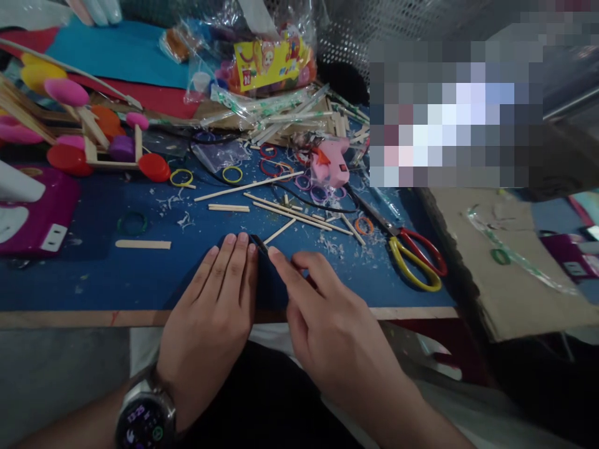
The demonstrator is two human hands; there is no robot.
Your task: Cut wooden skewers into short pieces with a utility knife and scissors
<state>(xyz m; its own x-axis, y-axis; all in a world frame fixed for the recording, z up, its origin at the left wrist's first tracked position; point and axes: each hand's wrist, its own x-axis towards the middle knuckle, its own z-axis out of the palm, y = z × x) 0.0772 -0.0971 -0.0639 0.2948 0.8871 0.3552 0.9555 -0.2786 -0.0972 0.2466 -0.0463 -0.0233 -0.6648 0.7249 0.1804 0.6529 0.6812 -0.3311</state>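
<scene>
My left hand (218, 305) lies flat on the blue tabletop (98, 280), fingers stretched out side by side; anything under it is hidden. Just to its right, my right hand (327, 305) is closed around a craft knife, whose thin dark blade (259, 243) points away from me beside the left fingertips. The handle is covered by the fingers. Beyond the blade lie several thin wooden sticks (299, 215). A cut craft stick (143, 244) rests left of my left hand.
Red-and-yellow-handled scissors (416, 259) lie at right, near a pink glue gun (330, 163). A purple power strip (56, 218) and a stick model with coloured plastic spoons (112, 143) stand at left. Rubber bands (233, 174), white shavings and plastic bags (276, 62) fill the back. Another person's hand (98, 9) shows top left.
</scene>
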